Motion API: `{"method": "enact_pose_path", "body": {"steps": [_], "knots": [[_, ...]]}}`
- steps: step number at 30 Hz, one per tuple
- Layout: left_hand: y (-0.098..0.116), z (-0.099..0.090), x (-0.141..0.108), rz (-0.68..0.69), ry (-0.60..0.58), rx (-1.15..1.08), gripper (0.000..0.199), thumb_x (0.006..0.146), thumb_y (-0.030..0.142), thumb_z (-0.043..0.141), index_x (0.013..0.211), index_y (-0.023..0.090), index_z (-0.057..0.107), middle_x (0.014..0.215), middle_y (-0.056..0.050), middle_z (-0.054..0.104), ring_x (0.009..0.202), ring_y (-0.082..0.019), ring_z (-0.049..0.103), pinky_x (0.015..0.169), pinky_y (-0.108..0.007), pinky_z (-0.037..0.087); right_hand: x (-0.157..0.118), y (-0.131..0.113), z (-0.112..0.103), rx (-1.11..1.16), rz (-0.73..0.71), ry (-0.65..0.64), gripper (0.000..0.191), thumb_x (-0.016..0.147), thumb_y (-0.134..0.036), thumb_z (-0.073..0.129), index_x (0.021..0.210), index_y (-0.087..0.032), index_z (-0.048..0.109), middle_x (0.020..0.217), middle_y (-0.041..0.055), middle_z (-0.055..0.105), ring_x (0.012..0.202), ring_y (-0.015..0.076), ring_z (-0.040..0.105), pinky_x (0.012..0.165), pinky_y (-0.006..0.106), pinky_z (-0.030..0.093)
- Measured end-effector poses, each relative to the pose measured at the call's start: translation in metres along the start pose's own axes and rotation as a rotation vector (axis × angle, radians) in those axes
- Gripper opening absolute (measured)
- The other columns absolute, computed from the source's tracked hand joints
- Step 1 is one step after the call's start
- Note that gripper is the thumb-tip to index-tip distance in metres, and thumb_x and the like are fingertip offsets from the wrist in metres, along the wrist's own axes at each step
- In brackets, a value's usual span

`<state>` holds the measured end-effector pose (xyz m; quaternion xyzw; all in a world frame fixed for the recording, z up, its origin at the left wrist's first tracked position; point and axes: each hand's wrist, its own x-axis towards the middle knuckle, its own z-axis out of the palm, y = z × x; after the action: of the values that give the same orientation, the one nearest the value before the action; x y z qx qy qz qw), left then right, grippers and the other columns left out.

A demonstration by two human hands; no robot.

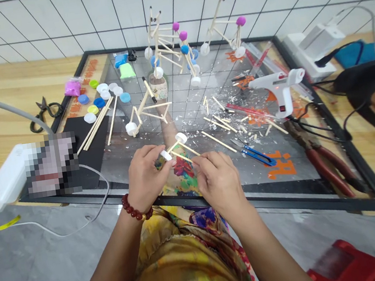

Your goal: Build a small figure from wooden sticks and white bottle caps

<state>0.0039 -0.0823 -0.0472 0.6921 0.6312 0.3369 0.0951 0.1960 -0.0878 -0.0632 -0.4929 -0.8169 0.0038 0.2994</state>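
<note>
Near the front edge of the board, my left hand [148, 174] pinches a white bottle cap [165, 155] between thumb and finger. My right hand [217, 173] is closed on the end of a small wooden-stick frame [182, 156]. One stick of that frame meets the cap in my left hand; whether it is fixed there I cannot tell. A second white cap [181, 137] sits at the frame's far corner. Just beyond, a larger stick figure [148, 111] with a white cap and a black-tipped stick lies on the board.
Finished-looking stick models [169, 45] stand at the back. A white glue gun [280, 88], blue snips [259, 154] and red-handled pliers [326, 163] lie right, among cut sticks [220, 124] and scraps. Left are loose caps [99, 102], scissors [46, 113] and a white power bank [12, 172] with cable.
</note>
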Motion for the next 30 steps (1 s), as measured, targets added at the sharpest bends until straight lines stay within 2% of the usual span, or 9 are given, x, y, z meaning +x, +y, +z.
{"method": "enact_pose_path", "body": {"steps": [7,23,30], "knots": [[0.0000,-0.0003,0.0000,0.003,-0.007,0.012,0.028,0.081,0.026,0.077,0.108,0.020,0.072,0.109,-0.008,0.074,0.100,-0.025,0.069,0.091,-0.040,0.056,0.0021,-0.0012,-0.0010,0.003,-0.038,0.033,0.020,0.091,-0.008,0.055,0.105,-0.015,0.068,0.091,0.0078,0.067,0.083,0.0221,0.054,0.075,0.034,0.042],[-0.0034,0.0001,0.0013,0.011,0.008,-0.025,0.027,0.081,0.022,0.075,0.108,0.021,0.073,0.109,-0.007,0.073,0.099,-0.022,0.069,0.089,-0.038,0.057,0.0013,-0.0033,0.0027,-0.081,-0.041,-0.026,0.019,0.093,-0.013,0.056,0.104,-0.020,0.070,0.091,0.0066,0.067,0.081,0.0208,0.051,0.074,0.034,0.040],[-0.0035,0.0014,0.0019,0.008,0.006,-0.040,0.027,0.081,0.021,0.074,0.108,0.021,0.073,0.109,-0.007,0.073,0.099,-0.022,0.069,0.090,-0.038,0.057,0.0024,-0.0039,0.0050,-0.130,-0.030,-0.039,0.019,0.095,-0.014,0.055,0.104,-0.017,0.071,0.089,0.0074,0.067,0.079,0.0214,0.051,0.072,0.034,0.038]]}}
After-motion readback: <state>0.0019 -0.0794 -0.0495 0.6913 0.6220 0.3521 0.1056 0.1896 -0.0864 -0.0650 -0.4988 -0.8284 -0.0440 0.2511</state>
